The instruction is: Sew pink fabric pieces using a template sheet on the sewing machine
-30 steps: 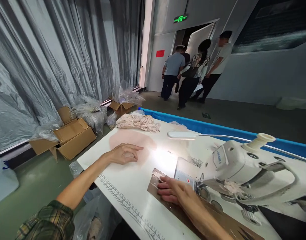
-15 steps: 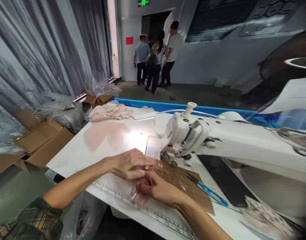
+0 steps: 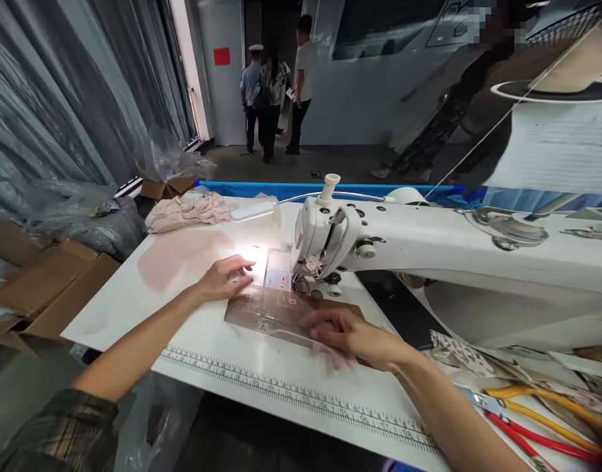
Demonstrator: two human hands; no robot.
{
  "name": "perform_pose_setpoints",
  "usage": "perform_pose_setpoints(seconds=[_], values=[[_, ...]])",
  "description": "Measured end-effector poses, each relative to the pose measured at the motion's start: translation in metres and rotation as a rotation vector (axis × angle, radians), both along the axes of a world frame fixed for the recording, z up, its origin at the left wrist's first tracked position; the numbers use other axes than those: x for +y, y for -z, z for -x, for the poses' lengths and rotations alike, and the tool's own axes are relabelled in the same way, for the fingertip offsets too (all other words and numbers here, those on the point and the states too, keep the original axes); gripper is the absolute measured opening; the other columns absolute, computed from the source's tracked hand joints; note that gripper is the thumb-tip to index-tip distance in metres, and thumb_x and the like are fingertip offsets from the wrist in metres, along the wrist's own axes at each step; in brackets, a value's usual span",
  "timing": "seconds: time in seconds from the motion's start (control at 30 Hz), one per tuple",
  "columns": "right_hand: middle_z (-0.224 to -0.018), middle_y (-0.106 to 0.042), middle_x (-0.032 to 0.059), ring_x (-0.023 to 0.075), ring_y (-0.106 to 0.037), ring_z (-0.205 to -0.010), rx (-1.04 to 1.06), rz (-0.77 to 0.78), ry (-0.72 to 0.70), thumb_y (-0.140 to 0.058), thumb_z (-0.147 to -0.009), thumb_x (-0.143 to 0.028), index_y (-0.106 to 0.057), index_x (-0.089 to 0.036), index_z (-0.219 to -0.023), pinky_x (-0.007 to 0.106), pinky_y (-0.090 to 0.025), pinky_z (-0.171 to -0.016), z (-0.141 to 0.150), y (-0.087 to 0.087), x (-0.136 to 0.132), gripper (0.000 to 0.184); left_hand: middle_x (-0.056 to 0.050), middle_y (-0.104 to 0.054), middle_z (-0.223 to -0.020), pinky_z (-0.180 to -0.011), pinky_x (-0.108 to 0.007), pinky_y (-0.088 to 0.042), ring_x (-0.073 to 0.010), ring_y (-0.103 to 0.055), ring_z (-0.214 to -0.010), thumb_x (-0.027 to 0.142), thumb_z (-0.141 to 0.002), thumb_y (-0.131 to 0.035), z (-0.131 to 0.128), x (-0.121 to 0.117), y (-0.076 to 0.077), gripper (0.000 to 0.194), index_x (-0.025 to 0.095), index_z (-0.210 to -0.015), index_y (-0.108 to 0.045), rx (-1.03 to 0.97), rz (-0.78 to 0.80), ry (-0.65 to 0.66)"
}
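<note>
My left hand [image 3: 227, 278] is at the left edge of the needle plate [image 3: 277, 278], thumb and fingers apart with a gap between them. It rests near the left end of a glossy brown sheet [image 3: 261, 308] on the sewing table. My right hand [image 3: 347, 333] hovers over the right part of that sheet, fingers loosely spread and partly smeared by motion; I see nothing in it. A white sewing machine [image 3: 325, 239] stands just beyond, its presser area lit by a lamp [image 3: 254, 210]. A thin pinkish piece of fabric [image 3: 178, 257] lies flat to the left.
A bundle of pale lace [image 3: 190, 211] sits at the table's back left. A printed ruler [image 3: 281, 388] runs along the front edge. At right are orange-and-red-handled tools [image 3: 537, 410] and lace scraps [image 3: 458, 354]. Cardboard boxes [image 3: 60, 282] stand left; people [image 3: 271, 92] stand by the doorway.
My hands were close together by the needle plate and have moved apart, the right one rightward over the brown sheet. The blue-handled snips seen before no longer show. The view has shifted right.
</note>
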State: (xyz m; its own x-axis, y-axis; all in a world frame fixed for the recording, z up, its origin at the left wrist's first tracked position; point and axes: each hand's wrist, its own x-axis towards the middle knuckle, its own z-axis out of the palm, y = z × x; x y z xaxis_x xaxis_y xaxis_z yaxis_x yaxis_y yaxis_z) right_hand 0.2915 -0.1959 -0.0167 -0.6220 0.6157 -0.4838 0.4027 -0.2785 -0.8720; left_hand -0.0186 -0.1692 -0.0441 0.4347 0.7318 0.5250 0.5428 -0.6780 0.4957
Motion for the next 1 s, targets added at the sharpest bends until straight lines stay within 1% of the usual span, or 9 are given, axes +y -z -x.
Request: perform_pose_setpoints(seconds=[0.07, 0.2, 0.33, 0.4, 0.5, 0.57, 0.7, 0.9, 1.0], values=[[-0.07, -0.068, 0.0003, 0.0085, -0.053, -0.042, -0.048, -0.018, -0.098, -0.07, -0.074, -0.049, -0.059, -0.017, -0.103, 0.019, -0.026, -0.033, -0.007, -0.004, 0.002, 0.044, -0.011, -0.067, -0.102, -0.073, -0.032, -0.054, -0.0172, -0.065, -0.082, 0.035, -0.093, -0.052, 0.005, 0.002, -0.003, 0.031, 0.017, -0.117, -0.061, 0.112, -0.122, -0.031], [-0.071, -0.068, 0.0001, 0.0106, -0.06, -0.048, -0.069, -0.012, -0.183, -0.068, -0.076, -0.042, -0.053, -0.017, -0.104, 0.018, -0.036, -0.039, -0.017, -0.005, 0.005, 0.041, -0.012, -0.069, -0.103, -0.08, -0.038, -0.051, -0.0226, -0.064, -0.092, 0.03, -0.094, -0.052, 0.004, -0.001, -0.012, 0.024, 0.016, -0.11, -0.063, 0.324, -0.339, -0.084], [-0.073, -0.066, -0.0016, 0.0131, -0.064, -0.057, -0.037, -0.019, -0.178, -0.069, -0.078, -0.04, -0.05, -0.018, -0.107, 0.02, -0.046, -0.049, -0.018, 0.001, 0.004, 0.041, -0.01, -0.071, -0.104, -0.076, -0.033, -0.053, -0.0193, -0.066, -0.089, 0.021, -0.097, -0.044, -0.024, -0.017, -0.022, 0.022, 0.017, -0.105, -0.065, 0.461, -0.283, 0.123], [-0.074, -0.067, -0.0009, 0.0141, -0.065, -0.06, -0.038, -0.02, -0.172, -0.071, -0.076, -0.036, -0.049, -0.019, -0.107, 0.021, -0.048, -0.052, -0.017, 0.002, 0.003, 0.042, -0.009, -0.069, -0.115, -0.085, -0.032, -0.052, -0.0186, -0.065, -0.102, 0.016, -0.098, -0.042, -0.043, -0.029, -0.023, 0.024, 0.018, -0.111, -0.063, 0.523, -0.24, 0.25], [-0.07, -0.068, 0.0002, 0.0144, -0.062, -0.056, -0.093, -0.042, -0.181, -0.073, -0.073, -0.032, -0.05, -0.018, -0.104, 0.021, -0.043, -0.048, -0.018, 0.001, 0.005, 0.041, -0.012, -0.063, -0.125, -0.089, -0.034, -0.051, -0.0243, -0.061, -0.112, 0.028, -0.095, -0.053, -0.061, -0.044, -0.024, 0.031, 0.014, -0.123, -0.056, 0.652, -0.201, 0.342], [-0.061, -0.065, -0.001, 0.0132, -0.057, -0.051, -0.161, -0.128, -0.114, -0.072, -0.074, -0.034, -0.054, -0.018, -0.098, 0.021, -0.04, -0.045, -0.022, 0.001, 0.01, 0.034, -0.015, -0.067, -0.112, -0.076, -0.037, -0.053, -0.0275, -0.066, -0.095, 0.044, -0.091, -0.058, -0.064, -0.05, -0.024, 0.047, 0.01, -0.123, -0.054, 0.748, -0.194, 0.299], [-0.055, -0.059, -0.0017, 0.0126, -0.053, -0.051, -0.202, -0.358, 0.201, -0.07, -0.073, -0.043, -0.058, -0.018, -0.083, 0.022, -0.039, -0.047, -0.031, 0.008, 0.023, 0.03, -0.009, -0.065, -0.08, -0.057, -0.033, -0.045, -0.0204, -0.06, -0.062, 0.058, -0.092, -0.048, -0.055, -0.052, -0.023, 0.051, 0.011, -0.102, -0.063, 0.808, -0.259, 0.194], [-0.062, -0.059, 0.0009, 0.0146, -0.054, -0.057, -0.089, -0.451, 0.421, -0.071, -0.069, -0.049, -0.061, -0.017, -0.078, 0.026, -0.04, -0.052, -0.021, 0.018, 0.016, 0.034, -0.008, -0.063, -0.078, -0.06, -0.031, -0.043, -0.018, -0.058, -0.065, 0.053, -0.092, -0.051, -0.043, -0.046, -0.016, 0.044, 0.012, -0.089, -0.066, 0.601, -0.346, 0.104], [-0.057, -0.054, -0.0014, 0.0115, -0.047, -0.051, -0.056, -0.452, 0.413, -0.066, -0.074, -0.053, -0.061, -0.017, -0.077, 0.024, -0.035, -0.048, -0.005, 0.013, 0.005, 0.036, -0.007, -0.067, -0.083, -0.065, -0.029, -0.044, -0.0161, -0.061, -0.071, 0.043, -0.094, -0.053, -0.042, -0.047, -0.017, 0.032, 0.015, -0.092, -0.069, 0.41, -0.299, 0.193]])
